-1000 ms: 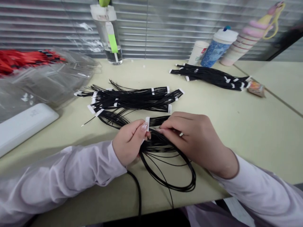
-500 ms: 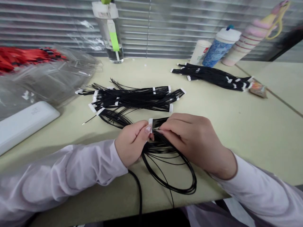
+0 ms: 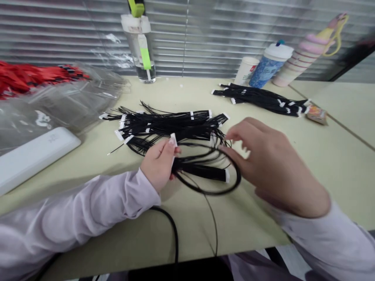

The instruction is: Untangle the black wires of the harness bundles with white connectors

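My left hand [image 3: 158, 166] is closed on one end of a black wire harness [image 3: 202, 171], pinching its white connector by the thumb. The harness bends into a loop over the table. My right hand [image 3: 263, 160] is at the loop's right side, its fingers curled and touching the wires near the top; it is blurred by motion. Just behind both hands lies a pile of similar black harnesses with white connectors [image 3: 166, 125].
A second bundle of black harnesses [image 3: 260, 99] lies at the back right by three cups [image 3: 268, 70]. A clear bottle [image 3: 140, 47] stands at the back. Plastic bags with red wires [image 3: 43, 89] and a white flat device [image 3: 32, 152] lie left. A black cable [image 3: 171, 226] hangs off the table's front edge.
My right hand has moved right and up, away from my left hand, bending the harness into a raised loop. My left hand keeps its hold on the connector end.
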Motion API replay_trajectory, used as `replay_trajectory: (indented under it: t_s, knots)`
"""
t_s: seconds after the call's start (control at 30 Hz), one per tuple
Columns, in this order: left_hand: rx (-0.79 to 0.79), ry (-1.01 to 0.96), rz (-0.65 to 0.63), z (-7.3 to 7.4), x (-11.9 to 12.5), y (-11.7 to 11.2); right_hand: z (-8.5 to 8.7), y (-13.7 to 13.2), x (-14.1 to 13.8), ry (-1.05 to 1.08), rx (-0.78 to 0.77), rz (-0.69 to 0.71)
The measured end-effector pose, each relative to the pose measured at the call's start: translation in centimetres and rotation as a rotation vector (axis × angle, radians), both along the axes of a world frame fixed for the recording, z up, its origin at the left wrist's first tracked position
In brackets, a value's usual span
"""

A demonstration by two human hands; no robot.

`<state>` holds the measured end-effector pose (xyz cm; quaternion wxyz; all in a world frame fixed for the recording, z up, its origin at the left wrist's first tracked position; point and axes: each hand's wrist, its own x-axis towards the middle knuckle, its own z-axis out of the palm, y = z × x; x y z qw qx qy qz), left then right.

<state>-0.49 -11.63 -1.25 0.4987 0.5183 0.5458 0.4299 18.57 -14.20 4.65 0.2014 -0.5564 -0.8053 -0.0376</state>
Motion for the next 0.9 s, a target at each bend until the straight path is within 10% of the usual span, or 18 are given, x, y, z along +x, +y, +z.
replay_trajectory:
  t_s: [0.17,0.5,0.73,0.9]
  knots:
    - [-0.098,-0.195,0.174,-0.1,0.4,0.7,0.3,-0.8,0.5,-0.085,-0.571,0.256]
    - [-0.128,-0.234,0.169,0.0,0.4,0.5,0.0,-1.7,-0.6,0.149,-0.906,0.359]
    - [-0.105,-0.190,0.151,0.2,0.4,0.5,-0.2,-0.2,1.2,-0.071,-0.324,-0.130]
    - [-0.101,-0.166,0.115,0.0,0.4,0.5,1.1,0.0,2.8,0.889,0.027,-0.192]
